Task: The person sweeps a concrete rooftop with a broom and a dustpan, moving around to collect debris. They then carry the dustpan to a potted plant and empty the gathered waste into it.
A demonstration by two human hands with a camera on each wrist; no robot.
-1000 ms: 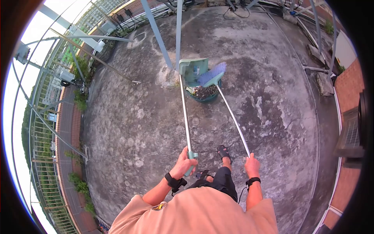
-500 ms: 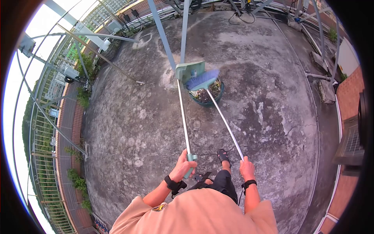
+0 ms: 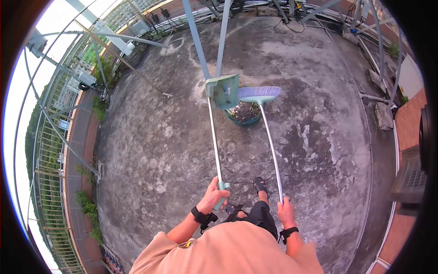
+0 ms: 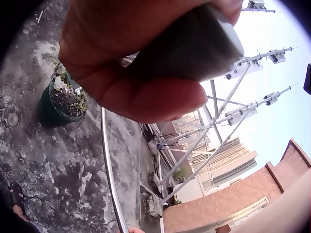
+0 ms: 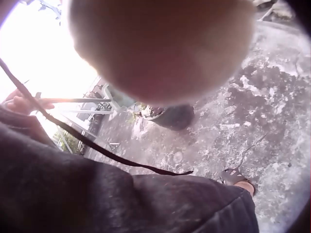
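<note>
The left hand [image 3: 212, 197] grips the green handle grip [image 3: 222, 194] of a long-handled dustpan [image 3: 223, 92]; the fingers and thumb are curled closely round it. The right hand [image 3: 286, 213] grips the upper end of the metal broom handle [image 3: 272, 148] with its fingers curled; in the right wrist view this hand is blurred and its hold cannot be read. The dustpan extends forward of the person, its pan overlapping the left rim of a green plant pot [image 3: 246, 122] in the head view. The broom head [image 3: 261, 93], with purple bristles, is positioned to the right of the pan, over the pot's far right side in the same view. Contact between broom head, pan and pot cannot be determined. The pot stands upright on the stained concrete floor [image 3: 150, 150] and contains soil, leafy matter and pale scraps. Two grey metal struts [image 3: 195, 36] rise behind the pan. A black sandal [image 3: 260, 184] is planted nearer the person, between the two handles.
</note>
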